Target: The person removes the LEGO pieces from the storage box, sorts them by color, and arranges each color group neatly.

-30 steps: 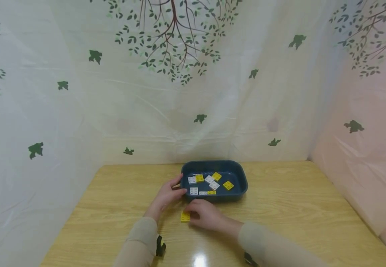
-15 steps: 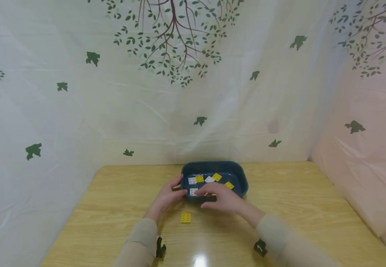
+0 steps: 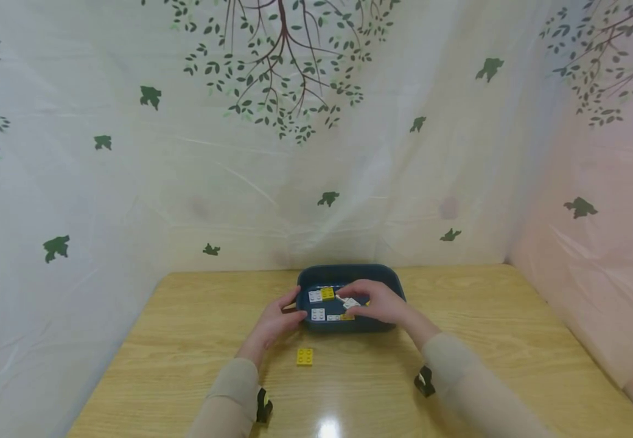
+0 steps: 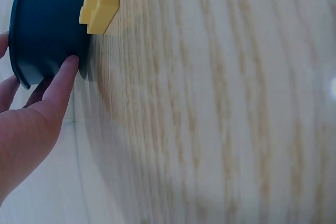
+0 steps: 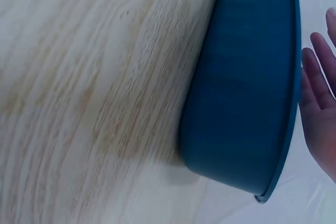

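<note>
A pale wood-grain table [image 3: 185, 340] carries a dark blue, round-cornered rectangular tray [image 3: 344, 326] mid-back edge. The left hand [image 3: 272, 324], fingers straight and spread, touches the tray's left end. Above the tray, the right hand [image 3: 383, 304] has thumb and forefinger apart beside white studded bricks [image 3: 352, 302]; I cannot tell whether it pinches one. Before the tray's front left corner lies a square yellow studded brick [image 3: 305, 357].

Curtained-off work spot, room type unclear: wood-grain table [image 3: 497, 328], pale sheets [image 3: 262, 164] printed with leafy branches [image 3: 282, 24] around.
</note>
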Action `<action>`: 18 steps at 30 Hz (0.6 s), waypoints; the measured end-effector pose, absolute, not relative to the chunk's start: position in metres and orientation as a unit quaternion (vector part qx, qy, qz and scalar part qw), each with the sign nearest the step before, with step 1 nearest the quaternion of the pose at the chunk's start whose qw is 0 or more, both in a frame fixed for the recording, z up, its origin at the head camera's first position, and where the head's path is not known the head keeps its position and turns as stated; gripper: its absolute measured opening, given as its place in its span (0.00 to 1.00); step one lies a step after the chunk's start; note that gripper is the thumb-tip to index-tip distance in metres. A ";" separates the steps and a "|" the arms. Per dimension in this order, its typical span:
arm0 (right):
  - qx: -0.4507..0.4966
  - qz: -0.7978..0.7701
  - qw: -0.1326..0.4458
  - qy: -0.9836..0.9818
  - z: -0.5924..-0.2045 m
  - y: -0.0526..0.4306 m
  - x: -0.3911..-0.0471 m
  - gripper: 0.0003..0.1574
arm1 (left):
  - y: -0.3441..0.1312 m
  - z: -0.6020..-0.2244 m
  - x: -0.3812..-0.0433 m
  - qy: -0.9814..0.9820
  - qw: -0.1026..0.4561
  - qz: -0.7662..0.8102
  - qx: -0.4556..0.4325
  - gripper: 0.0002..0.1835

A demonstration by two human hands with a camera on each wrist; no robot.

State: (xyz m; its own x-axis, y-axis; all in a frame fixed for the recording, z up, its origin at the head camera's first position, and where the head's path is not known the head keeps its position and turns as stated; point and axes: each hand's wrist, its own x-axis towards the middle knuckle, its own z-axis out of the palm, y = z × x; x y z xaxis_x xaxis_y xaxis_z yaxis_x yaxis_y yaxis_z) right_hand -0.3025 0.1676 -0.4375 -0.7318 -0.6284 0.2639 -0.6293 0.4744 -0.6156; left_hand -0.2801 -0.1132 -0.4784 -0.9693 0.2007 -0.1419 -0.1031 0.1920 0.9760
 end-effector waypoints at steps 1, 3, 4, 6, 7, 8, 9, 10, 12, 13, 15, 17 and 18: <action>0.361 0.358 -0.002 -0.861 -0.439 0.168 -0.303 0.25 | -0.114 -0.479 -0.279 0.764 0.120 0.634 0.033 0.36; 0.357 0.350 -0.006 -0.866 -0.441 0.168 -0.305 0.25 | -0.115 -0.479 -0.278 0.767 0.121 0.629 0.035 0.37; 0.353 0.347 -0.011 -0.869 -0.443 0.168 -0.305 0.25 | -0.115 -0.478 -0.277 0.768 0.122 0.628 0.035 0.37; 0.347 0.342 -0.022 -0.873 -0.445 0.168 -0.307 0.24 | -0.116 -0.477 -0.275 0.770 0.122 0.625 0.038 0.37; 0.347 0.339 -0.027 -0.874 -0.446 0.168 -0.307 0.24 | -0.117 -0.477 -0.274 0.770 0.123 0.625 0.038 0.37; 0.347 0.339 -0.034 -0.874 -0.447 0.168 -0.307 0.24 | -0.117 -0.477 -0.274 0.770 0.124 0.624 0.039 0.37; 0.348 0.337 -0.041 -0.874 -0.447 0.168 -0.307 0.24 | -0.118 -0.476 -0.273 0.770 0.126 0.625 0.039 0.36; 0.349 0.337 -0.047 -0.873 -0.448 0.168 -0.308 0.23 | -0.118 -0.476 -0.273 0.769 0.127 0.625 0.039 0.36; 0.356 0.333 -0.055 -0.871 -0.448 0.168 -0.307 0.23 | -0.118 -0.476 -0.272 0.767 0.129 0.627 0.040 0.36; 0.361 0.327 -0.055 -0.872 -0.449 0.168 -0.307 0.23 | -0.119 -0.476 -0.272 0.767 0.130 0.627 0.041 0.36; 0.365 0.311 -0.054 -0.876 -0.450 0.167 -0.306 0.23 | -0.119 -0.475 -0.272 0.765 0.130 0.629 0.045 0.36; 0.369 0.293 -0.050 -0.881 -0.452 0.167 -0.305 0.23 | -0.120 -0.475 -0.271 0.765 0.131 0.628 0.049 0.36; 0.369 0.282 -0.047 -0.884 -0.453 0.167 -0.304 0.23 | -0.120 -0.476 -0.270 0.766 0.132 0.628 0.050 0.36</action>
